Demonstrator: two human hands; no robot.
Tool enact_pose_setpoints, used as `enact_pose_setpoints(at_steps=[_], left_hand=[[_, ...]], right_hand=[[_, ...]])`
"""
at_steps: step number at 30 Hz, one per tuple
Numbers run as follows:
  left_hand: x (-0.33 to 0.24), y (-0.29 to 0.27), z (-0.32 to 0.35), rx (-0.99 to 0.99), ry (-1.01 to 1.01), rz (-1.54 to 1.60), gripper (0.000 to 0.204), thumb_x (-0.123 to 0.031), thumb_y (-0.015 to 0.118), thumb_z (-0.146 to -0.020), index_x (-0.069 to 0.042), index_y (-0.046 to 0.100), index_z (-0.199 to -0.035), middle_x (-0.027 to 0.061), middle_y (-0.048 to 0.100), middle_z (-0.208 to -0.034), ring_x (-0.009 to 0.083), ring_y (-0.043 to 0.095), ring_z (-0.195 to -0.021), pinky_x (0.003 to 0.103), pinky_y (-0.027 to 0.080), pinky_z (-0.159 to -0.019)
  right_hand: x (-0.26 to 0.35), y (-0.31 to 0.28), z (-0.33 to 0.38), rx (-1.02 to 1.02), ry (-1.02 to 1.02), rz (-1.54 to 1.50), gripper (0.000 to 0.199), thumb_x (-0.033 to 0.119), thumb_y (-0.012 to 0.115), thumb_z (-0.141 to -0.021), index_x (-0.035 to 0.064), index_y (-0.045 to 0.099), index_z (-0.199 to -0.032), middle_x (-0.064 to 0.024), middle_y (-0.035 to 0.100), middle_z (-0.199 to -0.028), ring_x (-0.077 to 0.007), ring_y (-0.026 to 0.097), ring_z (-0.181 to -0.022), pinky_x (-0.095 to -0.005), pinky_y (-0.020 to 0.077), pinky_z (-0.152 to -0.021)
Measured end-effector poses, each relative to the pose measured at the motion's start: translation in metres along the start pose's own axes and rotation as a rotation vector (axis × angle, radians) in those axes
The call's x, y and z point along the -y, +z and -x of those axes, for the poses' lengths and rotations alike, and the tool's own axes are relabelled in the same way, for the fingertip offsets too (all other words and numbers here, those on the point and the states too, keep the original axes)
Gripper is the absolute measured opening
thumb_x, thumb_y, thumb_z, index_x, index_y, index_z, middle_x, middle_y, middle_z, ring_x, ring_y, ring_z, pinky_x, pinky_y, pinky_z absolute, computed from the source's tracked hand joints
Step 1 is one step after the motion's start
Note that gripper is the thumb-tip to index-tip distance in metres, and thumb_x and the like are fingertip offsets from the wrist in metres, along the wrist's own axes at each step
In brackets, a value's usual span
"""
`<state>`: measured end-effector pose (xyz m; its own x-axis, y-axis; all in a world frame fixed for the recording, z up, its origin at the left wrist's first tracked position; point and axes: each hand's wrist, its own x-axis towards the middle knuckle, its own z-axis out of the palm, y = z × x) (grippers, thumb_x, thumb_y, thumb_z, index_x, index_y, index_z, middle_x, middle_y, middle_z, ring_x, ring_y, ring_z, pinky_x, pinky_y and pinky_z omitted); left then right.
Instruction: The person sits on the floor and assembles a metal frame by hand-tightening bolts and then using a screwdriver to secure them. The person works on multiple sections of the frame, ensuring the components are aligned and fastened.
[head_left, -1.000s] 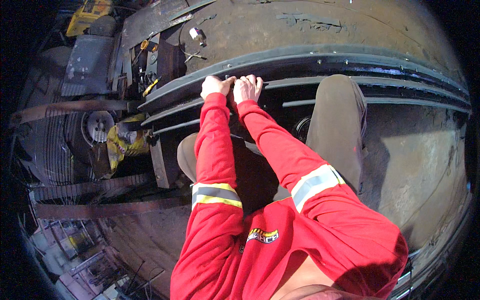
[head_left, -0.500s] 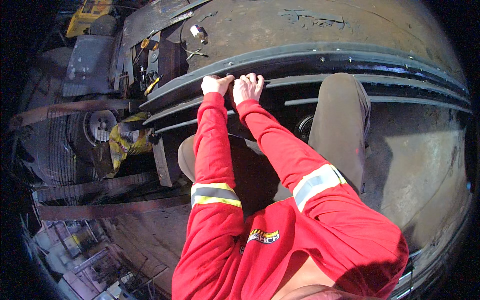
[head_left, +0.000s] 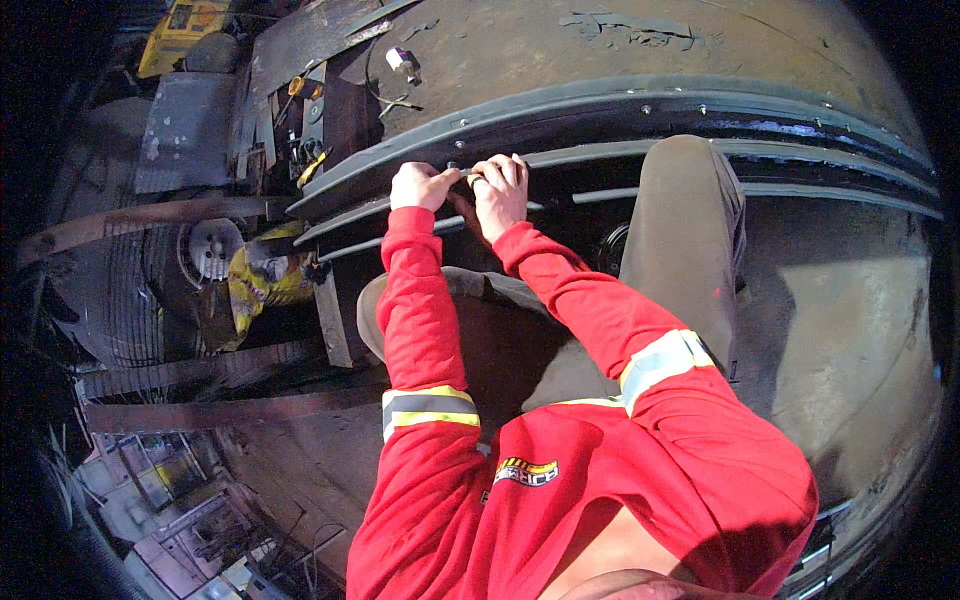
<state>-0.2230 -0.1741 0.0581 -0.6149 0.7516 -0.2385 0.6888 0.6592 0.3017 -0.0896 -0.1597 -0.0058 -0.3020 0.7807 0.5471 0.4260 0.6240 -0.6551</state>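
Observation:
A long dark steel rail (head_left: 570,110) with raised edges runs across in front of my knees, with several small bolts (head_left: 647,109) along it. At its left part my left hand (head_left: 420,187) is closed, thumb pointing right at a small shiny metal piece (head_left: 463,172). My right hand (head_left: 500,192) meets it from the other side with bent fingers pinching the same piece. It looks like a bolt or nut, but the fingertips partly cover it. Both hands are over the rail's inner channel, close together.
Beyond the rail lie a small white-capped bottle (head_left: 403,64) and a bent cable. To the left are hand tools (head_left: 312,165), a grinding-wheel-like disc (head_left: 212,249), a crumpled yellow bag (head_left: 268,285) and rusty flat bars (head_left: 230,408). My knee (head_left: 685,210) rises close to the rail.
My left hand has shifted slightly left and down, and the right wrist has lowered. A small shiny piece now shows between the fingertips.

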Motion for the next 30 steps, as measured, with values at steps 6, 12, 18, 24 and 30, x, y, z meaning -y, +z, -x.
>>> enact_pose_setpoints(at_steps=[6, 12, 18, 24, 30], left_hand=[[-0.004, 0.015, -0.021, -0.043, -0.009, 0.011, 0.046, -0.048, 0.072, -0.066, -0.002, 0.071, -0.075, 0.0177, 0.066, -0.073, 0.0274, 0.066, -0.072, 0.036, 0.051, -0.071], [-0.008, 0.023, -0.033, -0.052, -0.05, 0.022, 0.045, -0.046, 0.073, -0.067, -0.002, 0.071, -0.077, 0.0177, 0.067, -0.078, 0.0291, 0.067, -0.075, 0.036, 0.052, -0.073], [-0.006, 0.026, -0.036, -0.021, -0.042, 0.055, 0.044, -0.046, 0.073, -0.068, -0.003, 0.072, -0.077, 0.018, 0.068, -0.079, 0.0289, 0.067, -0.077, 0.036, 0.052, -0.074], [-0.022, 0.032, -0.023, -0.145, -0.095, 0.024, 0.043, -0.042, 0.077, -0.066, -0.003, 0.068, -0.083, 0.0182, 0.067, -0.088, 0.0318, 0.065, -0.085, 0.039, 0.051, -0.077], [-0.021, 0.037, -0.029, -0.207, -0.033, 0.128, 0.041, -0.035, 0.076, -0.066, -0.004, 0.061, -0.089, 0.0167, 0.066, -0.088, 0.0322, 0.064, -0.085, 0.04, 0.05, -0.077]], right_hand=[[-0.006, 0.015, -0.009, 0.115, 0.114, 0.073, 0.015, 0.02, 0.058, -0.076, 0.0091, 0.067, -0.082, -0.0022, 0.06, -0.093, -0.0232, 0.047, -0.106, -0.0461, 0.0314, -0.095], [-0.008, 0.019, -0.025, 0.246, 0.111, 0.195, 0.017, 0.018, 0.051, -0.08, 0.0109, 0.067, -0.08, -0.002, 0.06, -0.089, -0.0221, 0.05, -0.097, -0.0406, 0.0359, -0.084], [-0.014, 0.011, -0.033, 0.405, 0.094, 0.135, 0.013, 0.016, 0.06, -0.074, 0.01, 0.067, -0.083, -0.0046, 0.062, -0.088, -0.0249, 0.055, -0.092, -0.0406, 0.0432, -0.082], [-0.05, 0.009, -0.113, 0.37, 0.017, -0.026, 0.022, 0.022, 0.055, -0.082, 0.0079, 0.068, -0.093, -0.0131, 0.065, -0.095, -0.0304, 0.059, -0.097, -0.0419, 0.0461, -0.086], [-0.072, 0.07, -0.171, 1.209, 0.087, 0.038, 0.047, 0.043, 0.061, -0.08, -0.0019, 0.067, -0.092, -0.0201, 0.066, -0.094, -0.0305, 0.063, -0.086, -0.0403, 0.0455, -0.079]])
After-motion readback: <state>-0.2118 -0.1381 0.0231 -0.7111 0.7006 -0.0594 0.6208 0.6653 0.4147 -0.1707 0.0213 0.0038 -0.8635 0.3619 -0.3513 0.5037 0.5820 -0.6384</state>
